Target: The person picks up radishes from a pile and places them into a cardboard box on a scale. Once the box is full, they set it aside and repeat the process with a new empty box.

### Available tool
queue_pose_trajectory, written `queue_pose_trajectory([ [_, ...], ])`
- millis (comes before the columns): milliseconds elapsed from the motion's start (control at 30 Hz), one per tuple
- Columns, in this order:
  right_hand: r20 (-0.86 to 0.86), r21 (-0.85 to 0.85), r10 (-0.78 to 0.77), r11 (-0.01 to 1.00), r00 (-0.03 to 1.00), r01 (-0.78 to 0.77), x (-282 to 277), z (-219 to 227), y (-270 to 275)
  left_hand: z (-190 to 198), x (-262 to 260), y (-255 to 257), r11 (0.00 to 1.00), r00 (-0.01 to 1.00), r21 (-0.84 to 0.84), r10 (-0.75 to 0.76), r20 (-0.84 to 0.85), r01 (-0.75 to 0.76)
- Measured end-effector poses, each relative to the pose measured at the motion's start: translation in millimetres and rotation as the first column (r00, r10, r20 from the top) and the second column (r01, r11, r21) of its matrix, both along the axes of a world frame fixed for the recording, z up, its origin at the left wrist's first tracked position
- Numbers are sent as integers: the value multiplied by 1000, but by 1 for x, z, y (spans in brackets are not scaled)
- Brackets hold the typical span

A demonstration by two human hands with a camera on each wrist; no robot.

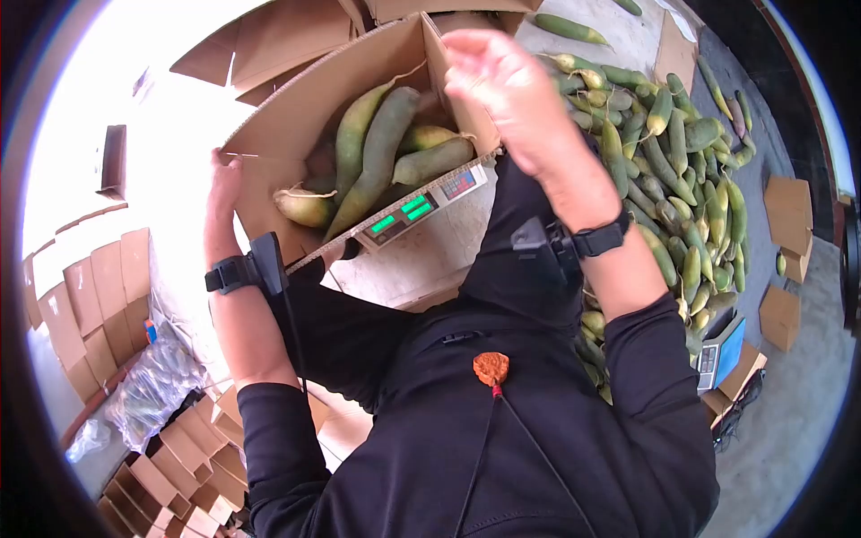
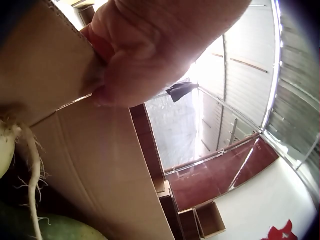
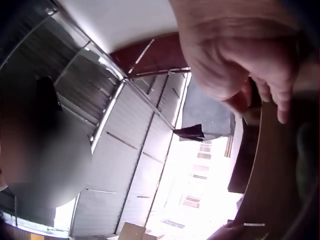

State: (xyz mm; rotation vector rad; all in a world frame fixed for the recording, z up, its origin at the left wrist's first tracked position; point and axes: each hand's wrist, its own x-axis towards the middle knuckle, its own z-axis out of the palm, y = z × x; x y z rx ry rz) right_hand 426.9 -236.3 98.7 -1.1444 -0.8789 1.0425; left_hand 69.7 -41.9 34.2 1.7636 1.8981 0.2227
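An uncovered cardboard box (image 1: 282,117) holds several long green radishes (image 1: 381,148), lying over one another. My left hand (image 1: 224,188) grips the box's left corner; in the left wrist view that hand (image 2: 135,60) pinches the cardboard edge (image 2: 45,60), and a thin hairy root (image 2: 34,175) hangs beside it. Over the box's right wall is my right hand (image 1: 516,99), slightly blurred. The right wrist view shows this hand (image 3: 245,60) with thumb and fingers on either side of the cardboard wall (image 3: 265,165). A scale with a green lit display (image 1: 401,218) stands at the box's near side.
A large heap of radishes (image 1: 677,193) lies on the floor at the right, with a second scale (image 1: 722,354) by its lower end. Empty cardboard boxes (image 1: 184,453) stand at lower left near a clear plastic bag (image 1: 157,394). More cardboard (image 1: 269,40) lies behind the box.
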Motion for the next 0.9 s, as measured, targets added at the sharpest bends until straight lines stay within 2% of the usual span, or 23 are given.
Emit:
queue_pose_trajectory([
  [33,7,80,-16,997,1000,15,12,10,-5,1,2,-3,1000,1000,-6,-3,-1,3],
  [100,61,46,-74,996,995,71,43,21,-21,4,5,-4,998,999,59,-37,10,36],
  [167,118,-21,-167,985,979,170,74,23,-43,0,0,-1,998,999,55,-34,1,34],
  [200,91,-73,-225,970,970,231,93,13,-56,2,0,-2,999,999,43,-17,-27,19],
  [267,268,-186,-338,901,902,393,125,-12,-84,1,0,-1,1000,999,26,-9,-54,10],
  [333,418,-329,-335,810,844,485,156,-53,-122,-5,-9,5,1000,1000,-9,10,22,-10],
  [400,480,-446,-334,703,811,554,170,-93,-166,-9,-22,18,998,998,-18,-52,-24,52],
  [433,521,-474,-295,680,801,559,182,-123,-193,-12,-23,20,994,992,-22,-106,-71,105],
  [467,560,-502,-255,652,788,568,193,-156,-221,11,1,-2,999,999,-8,-35,40,36],
  [500,629,-495,-229,619,743,610,196,-183,-247,-7,-18,17,995,996,21,-94,-2,94],
  [567,782,-488,-55,565,621,665,184,-204,-288,10,-2,4,999,997,-21,-28,-72,26],
  [600,779,-527,-35,505,627,683,187,-235,-316,7,-3,5,999,997,-28,-44,-67,42],
  [633,773,-558,16,495,635,667,187,-259,-342,3,-10,11,999,996,-42,-38,-82,34],
  [733,737,-673,188,299,650,676,159,-266,-373,1,-10,10,999,996,-41,-10,-84,7],
  [767,659,-752,294,226,693,619,152,-268,-378,4,-10,8,1000,997,-24,13,-70,-15],
  [867,536,-839,403,156,742,521,130,-285,-403,9,-8,5,1000,992,-20,11,-129,-14],
  [900,496,-858,447,121,745,498,119,-274,-397,7,-9,7,1000,991,-19,16,-132,-19],
])
